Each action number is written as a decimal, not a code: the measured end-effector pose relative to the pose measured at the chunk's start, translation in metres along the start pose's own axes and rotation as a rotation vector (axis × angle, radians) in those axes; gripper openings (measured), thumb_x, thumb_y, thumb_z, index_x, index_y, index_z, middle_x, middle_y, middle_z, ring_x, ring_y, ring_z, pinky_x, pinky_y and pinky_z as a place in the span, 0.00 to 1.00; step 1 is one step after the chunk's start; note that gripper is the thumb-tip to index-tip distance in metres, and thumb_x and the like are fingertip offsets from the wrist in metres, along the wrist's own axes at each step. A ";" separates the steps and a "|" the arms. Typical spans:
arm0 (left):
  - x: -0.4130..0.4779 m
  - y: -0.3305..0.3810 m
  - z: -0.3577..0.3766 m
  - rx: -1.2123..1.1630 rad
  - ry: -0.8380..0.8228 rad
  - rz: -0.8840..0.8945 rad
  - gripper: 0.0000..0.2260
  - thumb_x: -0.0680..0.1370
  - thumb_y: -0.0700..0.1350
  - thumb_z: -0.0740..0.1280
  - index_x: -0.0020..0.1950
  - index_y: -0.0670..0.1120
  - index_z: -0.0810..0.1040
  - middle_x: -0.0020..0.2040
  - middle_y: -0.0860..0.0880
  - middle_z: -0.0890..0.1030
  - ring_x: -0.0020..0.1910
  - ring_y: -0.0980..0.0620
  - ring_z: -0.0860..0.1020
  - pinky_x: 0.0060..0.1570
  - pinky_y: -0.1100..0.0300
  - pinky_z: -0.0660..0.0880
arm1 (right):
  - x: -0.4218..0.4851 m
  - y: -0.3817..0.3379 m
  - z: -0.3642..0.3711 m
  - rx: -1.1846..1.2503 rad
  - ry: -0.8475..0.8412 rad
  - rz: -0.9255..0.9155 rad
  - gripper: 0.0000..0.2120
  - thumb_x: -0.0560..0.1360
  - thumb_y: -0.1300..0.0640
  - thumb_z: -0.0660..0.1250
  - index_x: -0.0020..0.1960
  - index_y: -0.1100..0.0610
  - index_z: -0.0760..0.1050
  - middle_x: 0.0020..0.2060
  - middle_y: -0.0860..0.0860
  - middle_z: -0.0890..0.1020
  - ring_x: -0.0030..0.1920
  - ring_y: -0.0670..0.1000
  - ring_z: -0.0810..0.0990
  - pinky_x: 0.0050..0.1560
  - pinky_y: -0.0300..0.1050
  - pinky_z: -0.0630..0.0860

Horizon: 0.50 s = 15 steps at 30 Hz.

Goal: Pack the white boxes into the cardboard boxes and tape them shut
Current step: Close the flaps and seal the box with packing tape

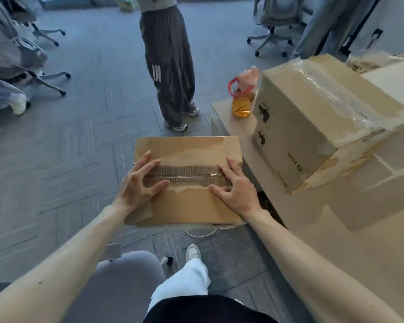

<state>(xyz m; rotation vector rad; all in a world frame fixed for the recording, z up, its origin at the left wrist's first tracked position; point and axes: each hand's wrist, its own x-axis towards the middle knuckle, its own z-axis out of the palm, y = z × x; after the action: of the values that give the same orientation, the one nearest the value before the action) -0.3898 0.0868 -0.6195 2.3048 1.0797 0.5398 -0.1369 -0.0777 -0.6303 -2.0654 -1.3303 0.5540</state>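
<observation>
Since the flaps on the cardboard box [189,206] are already folded down and meet along the middle seam [184,176], I'd say the packing part for this one is done. Whatever's inside is hidden though, so I can't confirm a white box is actually in there. Taping looks like what's left: there's only a short shiny bit of clear tape [214,174] over the right end of the seam. The rest is bare, with the paper skin torn off and the ribbed corrugation showing. A second cardboard box [313,113] sits up on the surface [336,229] off to the right, near its left edge, and that one has clear tape across the top, so it looks finished. No tape roll in view that I can spot, so that'd need fetching.

As for the grip, neither hand has hold of anything. Left hand [138,183] is spread wide with arched fingers [147,157], tips planted around the left end of the seam, thumb on the near flap and the others reaching over to the far flap. Right hand [236,190] does the same at the right end, splayed and flatter, tips touching right by the taped bit. So the box lies under both hands, pressed shut, just off the surface's left edge, and I can't tell what it's resting on
</observation>
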 end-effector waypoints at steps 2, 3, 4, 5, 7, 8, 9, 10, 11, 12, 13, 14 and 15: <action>0.032 -0.023 -0.013 0.001 0.006 -0.016 0.37 0.68 0.67 0.69 0.72 0.48 0.72 0.78 0.56 0.60 0.73 0.51 0.65 0.70 0.45 0.65 | 0.043 -0.014 0.012 0.007 -0.013 -0.001 0.34 0.73 0.38 0.70 0.75 0.46 0.66 0.79 0.41 0.55 0.73 0.51 0.66 0.68 0.61 0.69; 0.047 -0.034 -0.020 0.007 0.008 -0.025 0.37 0.69 0.66 0.69 0.73 0.49 0.72 0.77 0.57 0.60 0.74 0.49 0.66 0.70 0.44 0.65 | 0.062 -0.021 0.018 0.014 -0.020 0.001 0.34 0.73 0.38 0.70 0.75 0.47 0.66 0.79 0.42 0.55 0.74 0.52 0.66 0.69 0.60 0.69; 0.063 -0.045 -0.026 0.013 0.008 -0.036 0.36 0.69 0.66 0.69 0.73 0.49 0.72 0.78 0.57 0.59 0.74 0.47 0.66 0.70 0.42 0.66 | 0.081 -0.028 0.023 0.021 -0.024 -0.002 0.34 0.73 0.39 0.70 0.75 0.47 0.66 0.79 0.42 0.56 0.74 0.52 0.66 0.70 0.59 0.68; 0.079 -0.055 -0.032 0.015 0.010 -0.040 0.37 0.68 0.67 0.68 0.73 0.49 0.72 0.78 0.56 0.59 0.74 0.46 0.66 0.70 0.41 0.66 | 0.101 -0.034 0.028 0.025 -0.025 -0.011 0.34 0.73 0.39 0.70 0.75 0.47 0.67 0.79 0.42 0.56 0.74 0.52 0.66 0.70 0.59 0.68; 0.112 -0.073 -0.041 0.022 0.008 -0.046 0.38 0.68 0.69 0.66 0.73 0.49 0.72 0.79 0.55 0.59 0.74 0.46 0.66 0.70 0.40 0.66 | 0.137 -0.043 0.036 0.022 -0.027 -0.018 0.34 0.73 0.40 0.70 0.75 0.48 0.67 0.79 0.42 0.55 0.74 0.52 0.66 0.70 0.59 0.68; 0.127 -0.081 -0.045 0.029 0.006 -0.049 0.38 0.68 0.69 0.66 0.73 0.49 0.72 0.79 0.54 0.59 0.74 0.46 0.65 0.70 0.40 0.66 | 0.154 -0.047 0.038 0.022 -0.029 -0.011 0.34 0.73 0.40 0.71 0.75 0.48 0.67 0.79 0.42 0.55 0.74 0.52 0.66 0.70 0.59 0.68; 0.143 -0.089 -0.048 0.032 0.004 -0.053 0.38 0.68 0.69 0.66 0.73 0.50 0.72 0.79 0.54 0.59 0.75 0.46 0.65 0.70 0.40 0.65 | 0.172 -0.051 0.040 0.025 -0.030 -0.004 0.34 0.73 0.40 0.71 0.75 0.49 0.67 0.79 0.42 0.55 0.74 0.53 0.66 0.71 0.59 0.67; 0.159 -0.097 -0.051 0.027 0.002 -0.058 0.38 0.68 0.70 0.66 0.73 0.50 0.71 0.79 0.55 0.59 0.75 0.47 0.64 0.70 0.39 0.65 | 0.189 -0.054 0.042 0.030 -0.029 -0.003 0.34 0.73 0.40 0.71 0.75 0.49 0.66 0.79 0.42 0.55 0.74 0.53 0.66 0.71 0.59 0.67; 0.175 -0.105 -0.053 0.020 -0.001 -0.060 0.38 0.68 0.70 0.66 0.73 0.50 0.71 0.79 0.55 0.59 0.75 0.47 0.64 0.71 0.39 0.65 | 0.207 -0.056 0.044 0.032 -0.025 -0.004 0.34 0.73 0.40 0.71 0.75 0.49 0.67 0.79 0.42 0.56 0.74 0.53 0.66 0.71 0.59 0.67; 0.192 -0.113 -0.054 0.016 -0.004 -0.059 0.38 0.68 0.70 0.66 0.73 0.51 0.71 0.79 0.55 0.59 0.75 0.48 0.63 0.71 0.39 0.65 | 0.225 -0.058 0.046 0.033 -0.020 -0.004 0.34 0.73 0.41 0.71 0.75 0.49 0.66 0.79 0.42 0.56 0.74 0.53 0.67 0.71 0.59 0.67; 0.210 -0.121 -0.055 0.017 -0.007 -0.057 0.38 0.68 0.70 0.66 0.73 0.51 0.71 0.79 0.55 0.59 0.76 0.48 0.63 0.71 0.39 0.64 | 0.243 -0.059 0.049 0.036 -0.017 0.003 0.34 0.73 0.41 0.71 0.75 0.48 0.66 0.79 0.42 0.56 0.73 0.53 0.67 0.71 0.59 0.68; 0.228 -0.128 -0.056 0.020 -0.012 -0.057 0.38 0.68 0.70 0.66 0.73 0.51 0.71 0.79 0.55 0.59 0.76 0.49 0.63 0.71 0.39 0.64 | 0.261 -0.060 0.051 0.036 -0.015 0.014 0.34 0.73 0.40 0.71 0.75 0.48 0.66 0.79 0.42 0.56 0.73 0.53 0.67 0.70 0.59 0.68; 0.246 -0.135 -0.056 0.020 -0.019 -0.054 0.38 0.68 0.70 0.66 0.73 0.51 0.71 0.79 0.55 0.59 0.76 0.49 0.62 0.72 0.40 0.63 | 0.279 -0.060 0.054 0.035 -0.015 0.025 0.33 0.73 0.40 0.70 0.75 0.47 0.66 0.79 0.41 0.55 0.73 0.53 0.67 0.70 0.59 0.69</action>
<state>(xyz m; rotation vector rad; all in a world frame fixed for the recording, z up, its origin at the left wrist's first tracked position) -0.3508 0.3703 -0.6273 2.2861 1.1403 0.4877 -0.0965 0.2096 -0.6333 -2.0558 -1.2961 0.6005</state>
